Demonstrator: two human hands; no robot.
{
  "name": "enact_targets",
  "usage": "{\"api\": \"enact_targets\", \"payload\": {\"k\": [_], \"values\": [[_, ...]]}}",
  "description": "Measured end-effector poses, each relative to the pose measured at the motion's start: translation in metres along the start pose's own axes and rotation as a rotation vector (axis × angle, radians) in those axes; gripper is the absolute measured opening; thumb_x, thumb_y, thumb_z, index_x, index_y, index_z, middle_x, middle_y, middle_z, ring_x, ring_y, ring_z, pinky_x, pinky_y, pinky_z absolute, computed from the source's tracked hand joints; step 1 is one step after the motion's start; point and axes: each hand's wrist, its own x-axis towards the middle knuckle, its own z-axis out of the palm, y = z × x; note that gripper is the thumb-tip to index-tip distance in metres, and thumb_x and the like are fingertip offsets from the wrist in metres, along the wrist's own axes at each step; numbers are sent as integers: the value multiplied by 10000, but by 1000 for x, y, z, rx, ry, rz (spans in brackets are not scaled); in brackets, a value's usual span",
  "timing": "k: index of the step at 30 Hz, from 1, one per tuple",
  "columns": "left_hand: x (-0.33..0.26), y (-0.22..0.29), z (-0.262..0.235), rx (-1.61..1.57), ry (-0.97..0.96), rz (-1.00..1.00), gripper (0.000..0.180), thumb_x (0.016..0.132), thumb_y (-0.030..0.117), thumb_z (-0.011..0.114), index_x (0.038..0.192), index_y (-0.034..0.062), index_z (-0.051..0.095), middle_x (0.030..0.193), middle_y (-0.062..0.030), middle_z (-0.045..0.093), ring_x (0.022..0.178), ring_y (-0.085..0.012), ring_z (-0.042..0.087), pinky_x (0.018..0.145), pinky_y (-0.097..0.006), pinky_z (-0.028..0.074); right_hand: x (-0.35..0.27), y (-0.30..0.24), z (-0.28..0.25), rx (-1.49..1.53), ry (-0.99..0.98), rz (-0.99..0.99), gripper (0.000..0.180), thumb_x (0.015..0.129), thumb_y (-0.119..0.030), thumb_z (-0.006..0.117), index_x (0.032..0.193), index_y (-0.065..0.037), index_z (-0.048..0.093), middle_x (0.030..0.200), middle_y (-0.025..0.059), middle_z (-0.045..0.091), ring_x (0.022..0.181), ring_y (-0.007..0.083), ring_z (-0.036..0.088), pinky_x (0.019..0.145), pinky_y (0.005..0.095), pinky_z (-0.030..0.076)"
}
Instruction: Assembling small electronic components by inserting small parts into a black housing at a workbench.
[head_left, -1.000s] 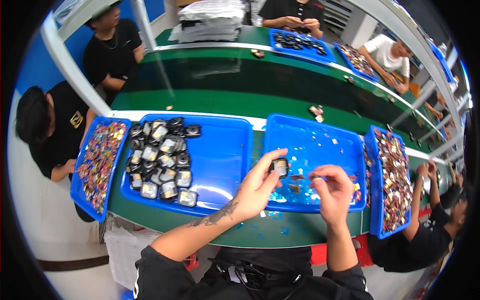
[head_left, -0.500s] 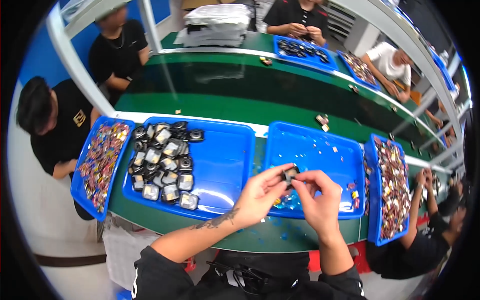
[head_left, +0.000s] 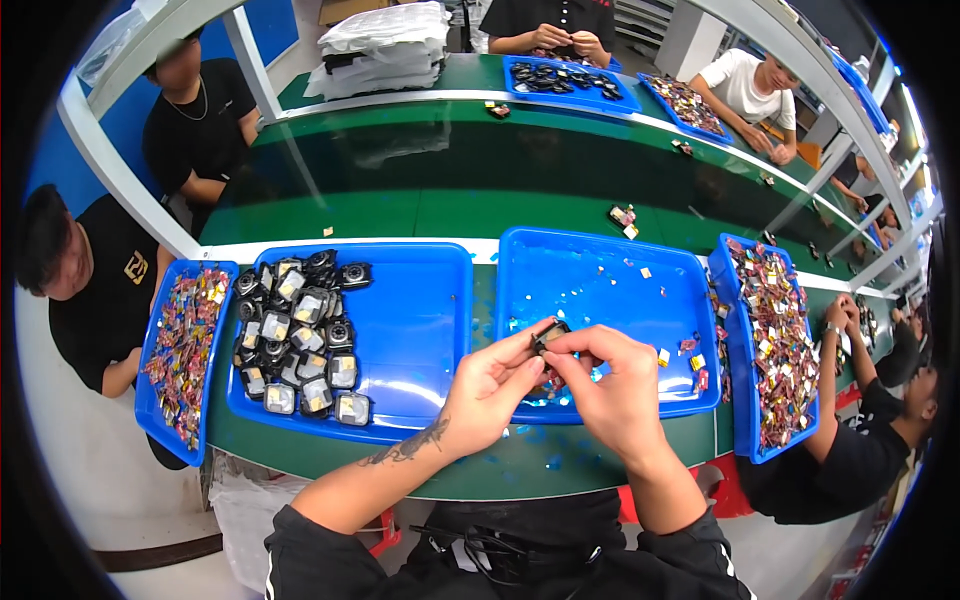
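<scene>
My left hand [head_left: 485,395] holds a small black watch case [head_left: 552,336] between thumb and fingers, above the near edge of a blue tray [head_left: 600,275]. My right hand [head_left: 612,385] is closed, thumb and forefinger pinched against the near right side of the same case. Its inner face looks pale; finer detail is hidden by my fingers. Left of my hands, a second blue tray [head_left: 415,310] bears a heap of black watch cases [head_left: 300,335] along its left half. Scraps of blue film and several small coloured parts [head_left: 698,362] lie in the tray under my hands.
Narrow blue bins of small circuit parts flank the trays, one at left [head_left: 185,350] and one at right [head_left: 770,350]. Beyond a white rail [head_left: 485,250] runs a green conveyor belt [head_left: 400,212] with a few loose parts. Other people sit around the line.
The whole view has shifted, so trays and hands sit further left. Both hands stay at the watch case; my right fingers now cover more of its near side.
</scene>
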Motion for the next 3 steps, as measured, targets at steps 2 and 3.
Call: {"api": "enact_targets", "payload": {"k": [2, 3], "values": [[-1, -2, -1, 10, -2, -12, 457, 984, 30, 480, 1425, -29, 372, 1296, -109, 551, 1136, -162, 557, 976, -307, 471, 0, 0, -2, -7, -11, 1, 85, 773, 17, 708, 852, -7, 687, 751, 114, 670, 596, 186, 616, 562, 303, 488], [-1, -4, 0, 23, -3, -17, 459, 980, 47, 502, 1418, -23, 386, 1332, -109, 536, 1190, -185, 543, 998, -319, 468, 0, 0, -4, -13, -24, -4, 88, 773, 14, 709, 855, -10, 690, 753, 117, 670, 600, 186, 619, 567, 312, 491]]}}
